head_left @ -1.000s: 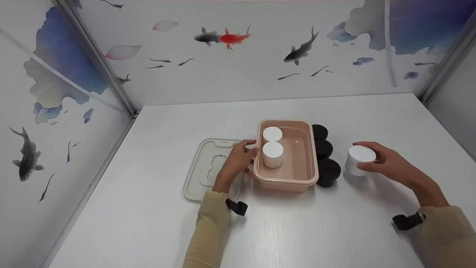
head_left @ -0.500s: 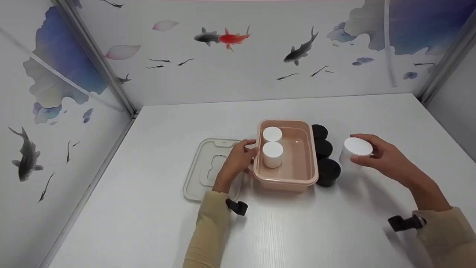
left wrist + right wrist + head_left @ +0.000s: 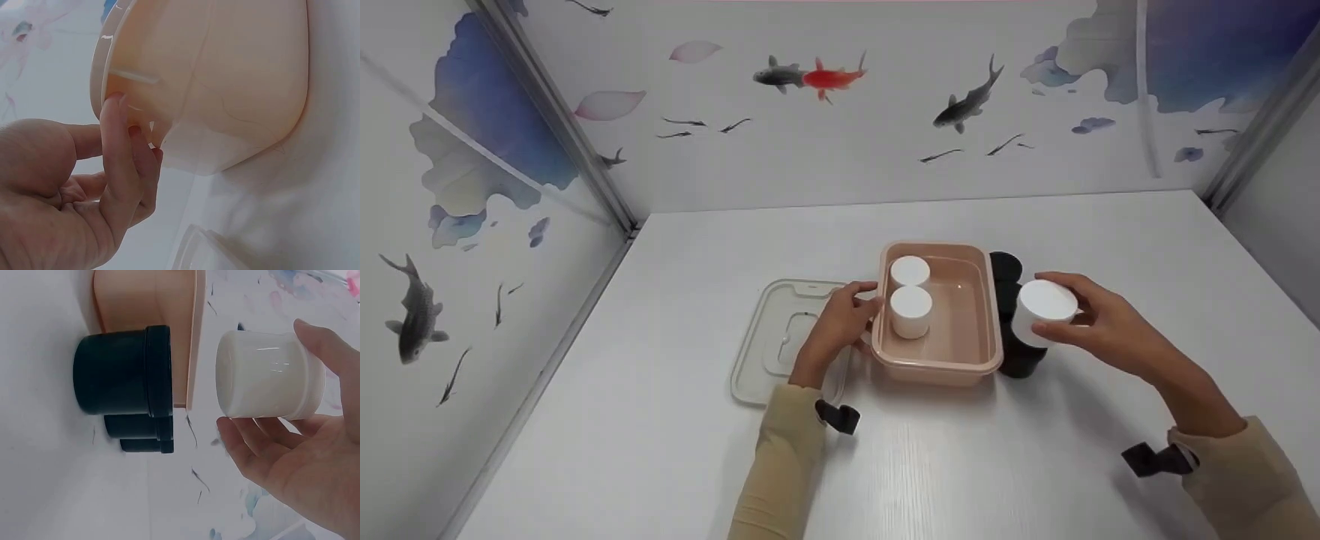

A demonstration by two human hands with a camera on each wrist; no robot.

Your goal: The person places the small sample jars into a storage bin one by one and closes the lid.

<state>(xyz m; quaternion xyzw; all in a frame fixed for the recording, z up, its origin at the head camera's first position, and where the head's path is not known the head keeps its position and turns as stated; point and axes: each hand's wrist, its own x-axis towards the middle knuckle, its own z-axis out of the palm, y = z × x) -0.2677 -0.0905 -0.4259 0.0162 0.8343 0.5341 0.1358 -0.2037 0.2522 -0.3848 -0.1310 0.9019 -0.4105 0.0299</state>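
Note:
My right hand [image 3: 1099, 326] grips a white screw-top jar [image 3: 267, 374] by its sides, upright and raised above the table. In the head view this jar overlaps the row of black jars [image 3: 121, 374] beside the box. A pink plastic box [image 3: 960, 300] stands lidless in the middle, two white jars [image 3: 910, 307] upright along its left side. My left hand [image 3: 840, 322] holds the box's left rim; in the left wrist view, the fingers [image 3: 121, 163] lie against the outer wall under the rim.
A translucent pale lid [image 3: 754, 360] lies flat on the white table [image 3: 660, 450], left of the box and partly under my left forearm. Walls printed with fish [image 3: 967, 105] close off the back and sides.
My right hand has lifted the white jar off the table and carried it left, to over the black jars. The left hand and box stay put.

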